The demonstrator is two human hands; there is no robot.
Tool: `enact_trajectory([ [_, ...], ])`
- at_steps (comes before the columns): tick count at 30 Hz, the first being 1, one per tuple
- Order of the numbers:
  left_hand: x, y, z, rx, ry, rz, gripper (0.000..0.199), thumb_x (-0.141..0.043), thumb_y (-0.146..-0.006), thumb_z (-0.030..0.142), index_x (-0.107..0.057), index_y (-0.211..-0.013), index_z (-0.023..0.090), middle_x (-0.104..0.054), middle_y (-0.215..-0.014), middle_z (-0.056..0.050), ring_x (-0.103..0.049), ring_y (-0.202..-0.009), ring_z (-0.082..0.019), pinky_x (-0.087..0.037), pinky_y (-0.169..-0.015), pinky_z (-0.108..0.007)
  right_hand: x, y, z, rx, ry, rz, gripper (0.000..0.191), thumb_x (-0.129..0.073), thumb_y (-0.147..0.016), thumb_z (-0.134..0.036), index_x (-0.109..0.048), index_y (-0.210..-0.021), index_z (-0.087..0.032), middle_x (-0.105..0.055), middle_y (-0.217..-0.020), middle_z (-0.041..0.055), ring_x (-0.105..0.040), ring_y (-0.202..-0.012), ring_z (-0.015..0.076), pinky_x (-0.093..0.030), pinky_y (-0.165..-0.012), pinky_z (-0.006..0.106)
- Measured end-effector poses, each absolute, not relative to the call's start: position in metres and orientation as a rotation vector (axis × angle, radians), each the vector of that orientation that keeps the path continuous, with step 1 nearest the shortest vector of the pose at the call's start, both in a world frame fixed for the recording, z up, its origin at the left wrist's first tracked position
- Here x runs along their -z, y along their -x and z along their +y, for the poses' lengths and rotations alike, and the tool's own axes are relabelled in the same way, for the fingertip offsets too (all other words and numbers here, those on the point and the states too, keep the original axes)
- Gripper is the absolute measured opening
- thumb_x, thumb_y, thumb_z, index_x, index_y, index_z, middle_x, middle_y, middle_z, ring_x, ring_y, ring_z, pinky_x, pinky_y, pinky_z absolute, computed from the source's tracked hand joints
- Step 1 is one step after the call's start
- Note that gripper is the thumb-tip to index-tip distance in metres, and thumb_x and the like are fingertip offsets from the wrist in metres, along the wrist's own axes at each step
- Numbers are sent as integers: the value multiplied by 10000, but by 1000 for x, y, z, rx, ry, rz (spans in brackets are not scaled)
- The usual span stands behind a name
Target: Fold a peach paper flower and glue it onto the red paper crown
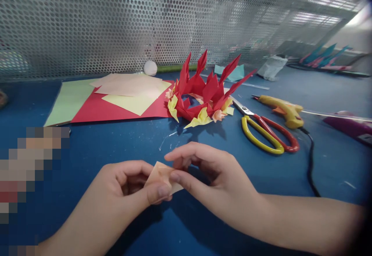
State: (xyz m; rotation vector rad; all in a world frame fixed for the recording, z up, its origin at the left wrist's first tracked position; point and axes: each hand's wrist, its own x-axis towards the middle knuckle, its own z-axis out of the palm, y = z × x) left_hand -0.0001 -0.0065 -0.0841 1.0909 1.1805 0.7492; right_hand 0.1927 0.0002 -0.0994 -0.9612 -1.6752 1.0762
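Note:
A small piece of folded peach paper (159, 169) is held between both hands just above the blue table. My left hand (128, 184) pinches its left and lower edge, thumb on top and fingers curled beneath. On the paper's right side, my right hand (209, 174) closes with thumb and fingers, the index finger reaching over it. Beyond the hands stands a ring of folded red paper (212, 89) with tall points and yellow and peach paper flowers around its base.
Red sheets (87, 109), green sheets (66, 97) and peach squares (124, 83) lie at the back left. Scissors (261, 132), a yellow glue gun (281, 110) with a black cord, and a purple object (348, 126) lie right. A perforated metal panel (116, 27) rises behind.

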Motion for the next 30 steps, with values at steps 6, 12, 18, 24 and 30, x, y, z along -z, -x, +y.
enact_trajectory([
  [6,86,2,-5,-735,-1058,1166,162,-851,-711,303,-799,-564,261,-747,-565,44,-636,-559,-89,-509,-569,-124,97,-196,-1,-947,868,-1795,111,-712,-902,-97,-788,-973,-135,-769,-843,28,-708,-750,88,-554,-708,141],
  [12,82,1,-5,-622,-1036,1253,128,-879,-588,284,-791,-500,256,-753,-540,14,-607,-555,-115,-484,-562,-174,92,-197,-2,-829,739,-1873,58,-721,-919,-78,-777,-930,-85,-786,-803,53,-722,-721,81,-557,-735,107],
  [18,83,1,-10,-681,-1002,1231,171,-886,-624,266,-770,-499,257,-692,-538,50,-552,-562,-105,-430,-553,-166,91,-199,-4,-798,753,-1906,55,-729,-927,-96,-777,-944,-115,-763,-787,38,-720,-708,100,-572,-686,144],
  [24,84,1,-11,-652,-1112,1160,254,-848,-701,349,-753,-487,250,-619,-512,53,-507,-547,-113,-436,-559,-177,93,-199,-7,-857,839,-1883,111,-729,-930,-110,-731,-1003,-194,-738,-809,-17,-687,-692,80,-555,-672,140],
  [30,82,0,-11,-740,-1195,1229,241,-821,-742,411,-798,-547,272,-695,-544,46,-581,-577,-131,-497,-587,-173,93,-199,-10,-1151,852,-1703,221,-737,-923,-229,-553,-1046,-224,-630,-788,-50,-620,-684,87,-523,-637,171],
])
